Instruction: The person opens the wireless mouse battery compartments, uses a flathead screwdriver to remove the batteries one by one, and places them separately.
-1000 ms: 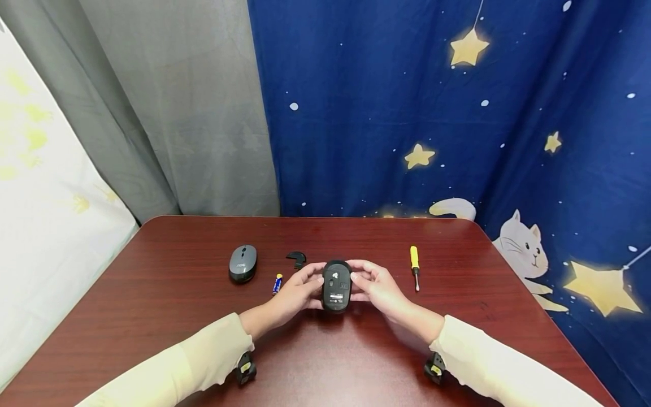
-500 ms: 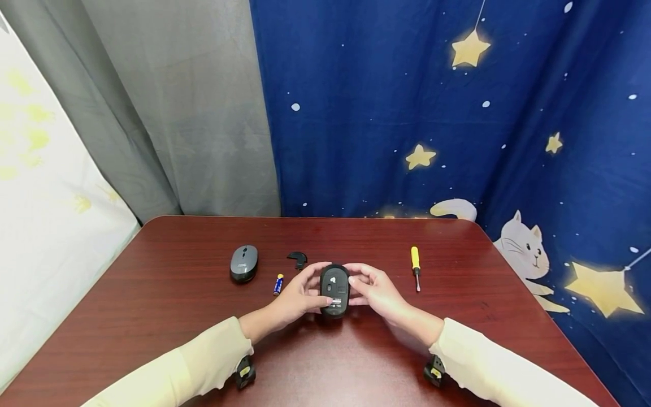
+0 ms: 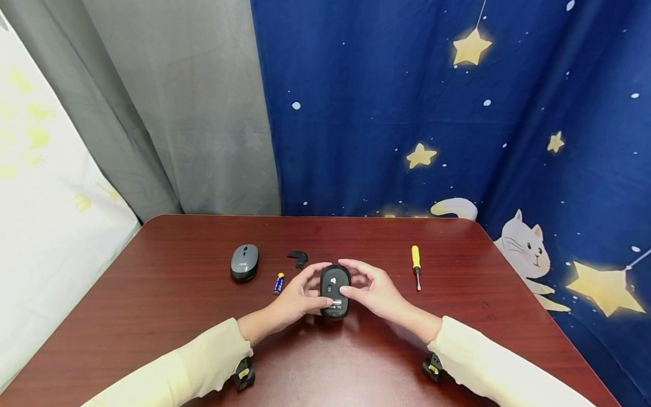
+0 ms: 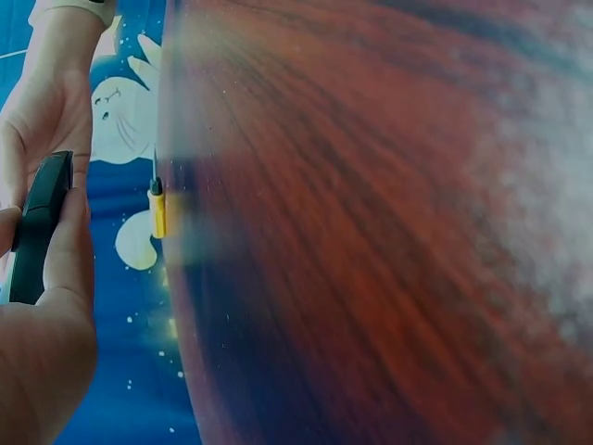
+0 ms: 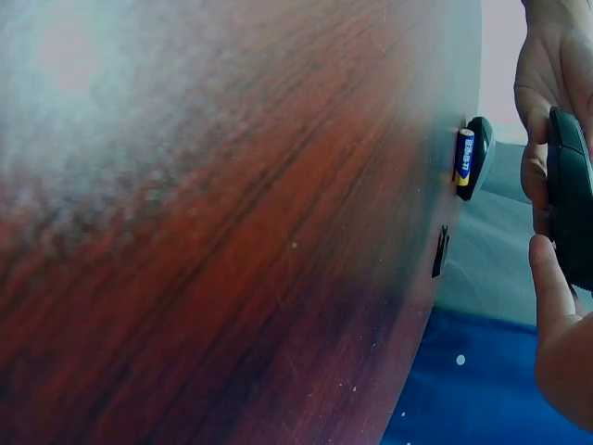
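Both hands hold a black computer mouse (image 3: 334, 282) with its underside, label and small switch turned up toward the head camera. My left hand (image 3: 292, 297) grips its left side, thumb laid over the label. On the other side my right hand (image 3: 378, 291) has its thumb on the underside and its fingers around the far right edge. In the left wrist view the mouse (image 4: 42, 222) shows edge-on between the two hands. The right wrist view also shows the mouse (image 5: 570, 195) from its side, raised off the table.
On the brown table (image 3: 325, 362), a grey mouse (image 3: 244, 262) sits at left. A blue and yellow battery (image 3: 278, 283) and a black curved cover piece (image 3: 298, 258) lie near the left hand. A yellow-handled screwdriver (image 3: 416, 267) lies at right. Curtains hang behind.
The mouse has come slightly down and left in the head view. The left thumb has slid onto the label, and the right thumb has moved from the edge onto the underside.
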A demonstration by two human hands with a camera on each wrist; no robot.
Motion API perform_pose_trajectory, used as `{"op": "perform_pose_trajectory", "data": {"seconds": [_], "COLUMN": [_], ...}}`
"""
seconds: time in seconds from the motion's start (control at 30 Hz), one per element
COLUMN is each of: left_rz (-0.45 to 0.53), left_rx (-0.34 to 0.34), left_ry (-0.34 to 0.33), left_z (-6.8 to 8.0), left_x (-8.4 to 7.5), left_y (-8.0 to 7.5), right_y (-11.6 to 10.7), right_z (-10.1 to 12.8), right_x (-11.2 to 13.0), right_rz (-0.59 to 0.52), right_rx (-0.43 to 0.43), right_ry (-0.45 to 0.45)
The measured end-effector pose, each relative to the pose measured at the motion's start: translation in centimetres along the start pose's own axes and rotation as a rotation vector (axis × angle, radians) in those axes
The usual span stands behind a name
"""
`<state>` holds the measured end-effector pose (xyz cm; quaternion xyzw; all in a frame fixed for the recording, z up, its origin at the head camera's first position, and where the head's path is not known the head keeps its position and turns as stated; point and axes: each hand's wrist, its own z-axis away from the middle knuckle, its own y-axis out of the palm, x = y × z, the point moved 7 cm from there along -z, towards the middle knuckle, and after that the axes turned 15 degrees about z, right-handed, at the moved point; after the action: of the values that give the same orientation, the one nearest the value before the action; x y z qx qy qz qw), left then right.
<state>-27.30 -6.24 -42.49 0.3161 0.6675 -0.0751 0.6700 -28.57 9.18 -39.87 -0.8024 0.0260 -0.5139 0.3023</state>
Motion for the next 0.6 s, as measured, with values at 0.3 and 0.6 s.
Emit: {"op": "perform_pose_trajectory", "data": {"seconds": [0.3, 0.6], "left_rz": [0.021, 0.016], "left_rx": [0.002, -0.010], "left_ry": [0.010, 0.008], "left_z": [0.30, 0.36], "left_x": [-0.12, -0.03], "left_y": [0.09, -0.02], "right_y": [0.12, 0.20], "right_z": [-0.32, -0.39], "right_x": [0.66, 0.70], "right_rz": [0.056, 0.049], "right_rx": [-0.001, 0.000], "right_ry": [0.009, 0.032]}}
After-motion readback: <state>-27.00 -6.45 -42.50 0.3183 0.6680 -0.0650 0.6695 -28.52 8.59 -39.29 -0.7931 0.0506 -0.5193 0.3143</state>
